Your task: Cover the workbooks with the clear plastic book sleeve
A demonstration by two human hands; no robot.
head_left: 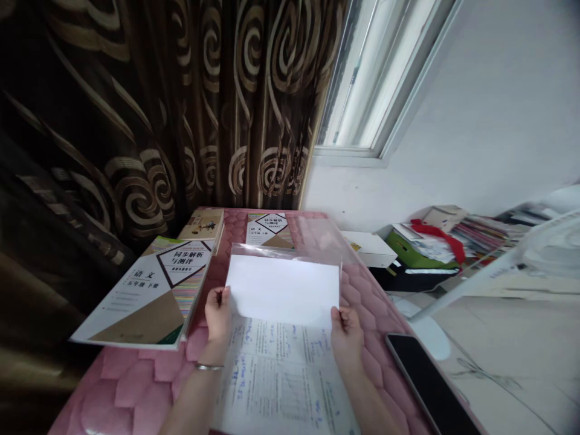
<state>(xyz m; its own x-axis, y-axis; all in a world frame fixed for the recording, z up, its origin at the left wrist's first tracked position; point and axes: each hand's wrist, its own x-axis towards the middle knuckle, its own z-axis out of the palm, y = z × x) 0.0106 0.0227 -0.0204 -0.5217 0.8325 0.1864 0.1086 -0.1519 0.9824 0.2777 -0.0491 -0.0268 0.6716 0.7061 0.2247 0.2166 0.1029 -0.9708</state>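
Between my two hands is a blank white sheet of paper [283,287], with what looks like a clear plastic edge [290,254] showing along its far side. My left hand [218,311] pinches the sheet's left edge, thumb on top, and a silver bangle circles that wrist. On the opposite edge, my right hand [347,338] grips it with curled fingers. Below the blank sheet, and partly covered by it, lies a printed worksheet [281,386] with blue handwriting. Whether the two papers are joined I cannot tell.
Workbooks [154,290] are stacked at the left of the pink quilted table cover [140,386], and another workbook [268,229] lies at the back. A phone [428,383] rests near the right edge. Beyond are a white box [369,248], a paper-filled bin [423,257] and a white stand [435,329].
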